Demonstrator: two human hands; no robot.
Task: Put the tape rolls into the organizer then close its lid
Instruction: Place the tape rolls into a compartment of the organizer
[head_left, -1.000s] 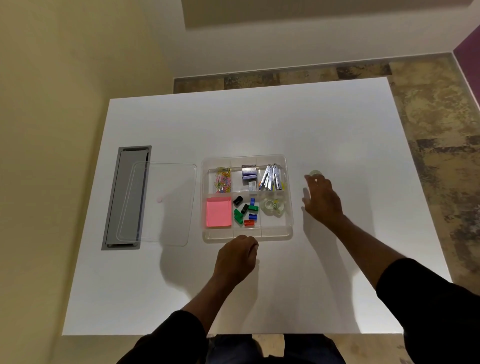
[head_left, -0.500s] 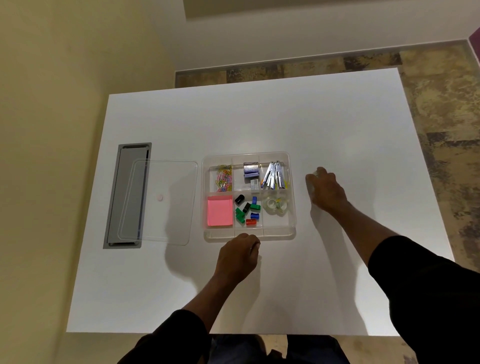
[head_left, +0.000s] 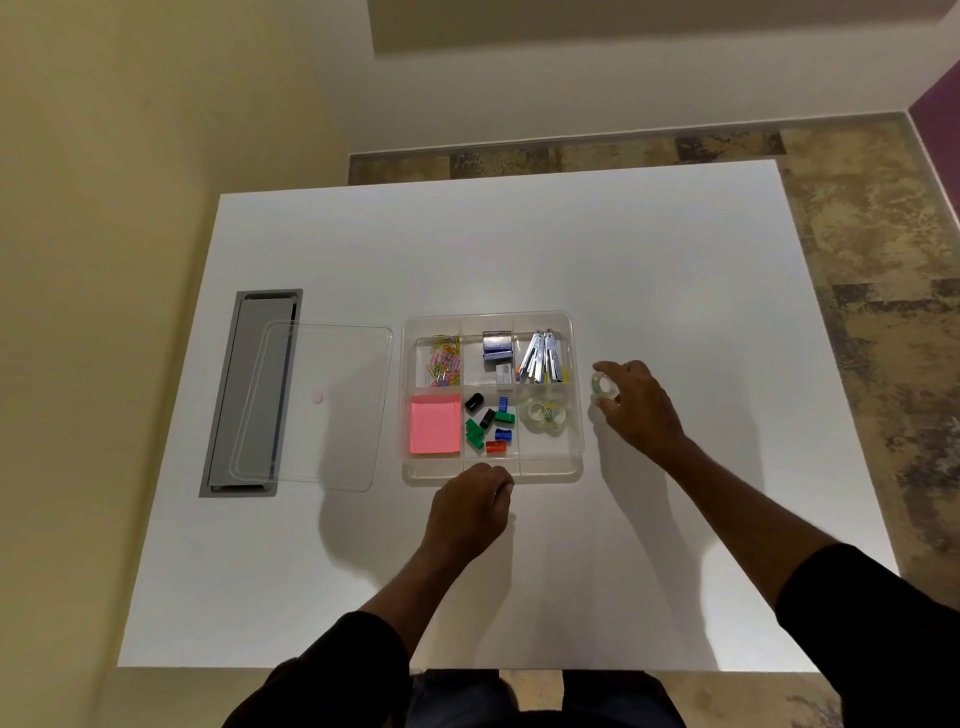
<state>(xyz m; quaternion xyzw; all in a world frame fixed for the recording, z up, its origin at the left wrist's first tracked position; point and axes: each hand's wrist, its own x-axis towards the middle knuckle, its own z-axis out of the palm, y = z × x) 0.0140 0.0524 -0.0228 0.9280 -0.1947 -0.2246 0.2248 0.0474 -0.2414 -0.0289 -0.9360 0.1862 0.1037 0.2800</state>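
White bench (head_left: 519, 249) on mottled floor (head_left: 857, 234); your right hand (head_left: 636, 408) pinches tape roll (head_left: 603, 386) beside organizer (head_left: 577, 457); left hand (head_left: 470, 506) curled shut at its near edge.

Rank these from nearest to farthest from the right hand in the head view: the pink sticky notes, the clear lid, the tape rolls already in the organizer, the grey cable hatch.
Measured from the right hand:
1. Tape rolls in the organizer, in the near right compartment, just left of the hand.
2. Pink sticky notes, in the near left compartment.
3. Clear lid, flat on the table, left of the organizer.
4. Grey cable hatch, farthest left, partly under the lid.
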